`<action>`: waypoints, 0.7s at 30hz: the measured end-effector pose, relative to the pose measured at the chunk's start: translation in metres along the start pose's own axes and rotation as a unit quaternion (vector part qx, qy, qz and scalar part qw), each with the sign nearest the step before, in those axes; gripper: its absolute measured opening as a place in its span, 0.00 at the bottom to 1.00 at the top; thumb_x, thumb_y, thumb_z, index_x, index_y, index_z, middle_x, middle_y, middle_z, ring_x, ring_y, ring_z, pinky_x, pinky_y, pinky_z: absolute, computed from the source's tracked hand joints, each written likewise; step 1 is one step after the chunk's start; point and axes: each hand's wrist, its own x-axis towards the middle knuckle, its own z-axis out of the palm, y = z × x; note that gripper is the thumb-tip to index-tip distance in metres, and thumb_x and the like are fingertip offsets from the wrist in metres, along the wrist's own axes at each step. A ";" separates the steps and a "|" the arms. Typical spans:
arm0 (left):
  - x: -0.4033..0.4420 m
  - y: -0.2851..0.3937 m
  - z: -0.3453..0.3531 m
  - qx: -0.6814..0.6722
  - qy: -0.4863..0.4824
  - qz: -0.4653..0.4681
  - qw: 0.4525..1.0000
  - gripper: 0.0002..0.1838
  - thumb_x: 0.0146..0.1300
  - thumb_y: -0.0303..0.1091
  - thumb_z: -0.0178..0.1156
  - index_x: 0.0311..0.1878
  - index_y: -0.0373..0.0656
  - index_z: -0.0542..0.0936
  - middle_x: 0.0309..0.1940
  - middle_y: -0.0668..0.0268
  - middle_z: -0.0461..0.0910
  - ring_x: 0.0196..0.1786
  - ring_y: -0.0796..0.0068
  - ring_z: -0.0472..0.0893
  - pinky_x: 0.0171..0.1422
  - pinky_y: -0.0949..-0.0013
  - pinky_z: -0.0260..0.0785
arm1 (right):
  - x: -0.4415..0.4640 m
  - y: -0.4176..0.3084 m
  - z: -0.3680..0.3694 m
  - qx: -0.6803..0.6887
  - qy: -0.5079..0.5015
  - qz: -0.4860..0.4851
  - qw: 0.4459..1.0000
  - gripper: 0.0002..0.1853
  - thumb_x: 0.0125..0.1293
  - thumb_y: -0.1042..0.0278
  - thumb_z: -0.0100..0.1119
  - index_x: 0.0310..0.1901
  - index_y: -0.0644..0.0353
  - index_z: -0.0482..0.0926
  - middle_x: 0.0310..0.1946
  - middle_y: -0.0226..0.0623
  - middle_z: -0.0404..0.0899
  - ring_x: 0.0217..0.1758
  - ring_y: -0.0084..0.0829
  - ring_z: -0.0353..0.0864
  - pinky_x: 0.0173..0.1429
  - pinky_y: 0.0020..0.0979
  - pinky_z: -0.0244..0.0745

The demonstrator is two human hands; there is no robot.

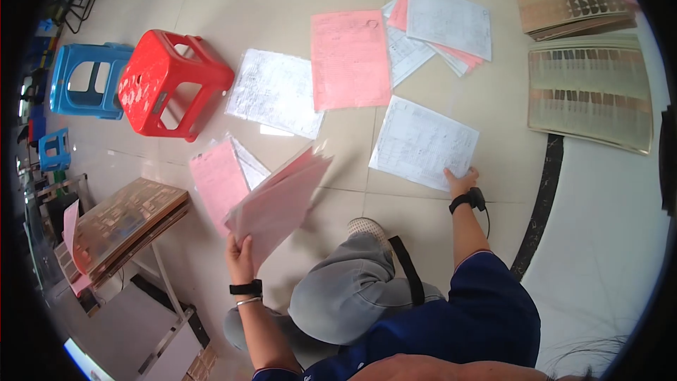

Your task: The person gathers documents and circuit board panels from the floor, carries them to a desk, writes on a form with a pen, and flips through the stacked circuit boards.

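My left hand (241,255) is closed round the lower edge of a bundle of pink sheets (278,201), which look to be in clear plastic sleeves and stand tilted above the floor. At the right, my right hand (462,182) pinches the lower right corner of a white printed sheet (424,142); whether the rest of that sheet touches the floor I cannot tell. Beyond it lie a pink sheet (350,60), another white sheet (275,92) and a fanned pile of white and pink sheets (449,22). Close to the bundle, one more pink sheet (220,182) overlaps a white one.
A red plastic stool (151,85) and a blue stool (84,81) stand at the left. Stacked boards (130,215) rest on a support at the lower left. Sample boards (591,95) with rows of small pieces lie at the right, near a black floor strip (539,204).
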 end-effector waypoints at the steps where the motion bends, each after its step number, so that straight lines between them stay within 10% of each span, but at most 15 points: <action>1: 0.002 0.001 0.001 -0.019 0.013 -0.001 1.000 0.09 0.60 0.24 0.55 0.45 0.40 0.73 0.35 0.73 0.76 0.37 0.87 0.71 0.44 0.80 0.64 | 0.002 0.002 -0.001 0.001 0.007 -0.002 1.000 0.49 0.34 0.59 0.77 0.57 0.66 0.57 0.52 0.53 0.65 0.54 0.46 0.66 0.58 0.37 0.63; 12: 0.033 -0.025 0.079 -0.425 -0.040 -0.103 0.899 0.19 0.61 0.25 0.52 0.56 0.41 0.65 0.48 0.67 0.73 0.46 0.76 0.72 0.51 0.72 0.64 | -0.013 0.028 -0.048 0.346 -0.218 0.099 0.907 0.30 0.58 0.59 0.57 0.60 0.57 0.59 0.53 0.37 0.69 0.54 0.37 0.68 0.53 0.46 0.63; 21: 0.053 -0.145 0.094 -0.250 0.106 -0.421 0.865 0.28 0.58 0.32 0.53 0.62 0.56 0.58 0.51 0.66 0.71 0.51 0.67 0.71 0.53 0.54 0.57 | -0.055 -0.016 -0.148 0.300 -0.127 0.027 0.945 0.19 0.59 0.62 0.57 0.50 0.57 0.68 0.42 0.34 0.75 0.42 0.30 0.74 0.41 0.34 0.71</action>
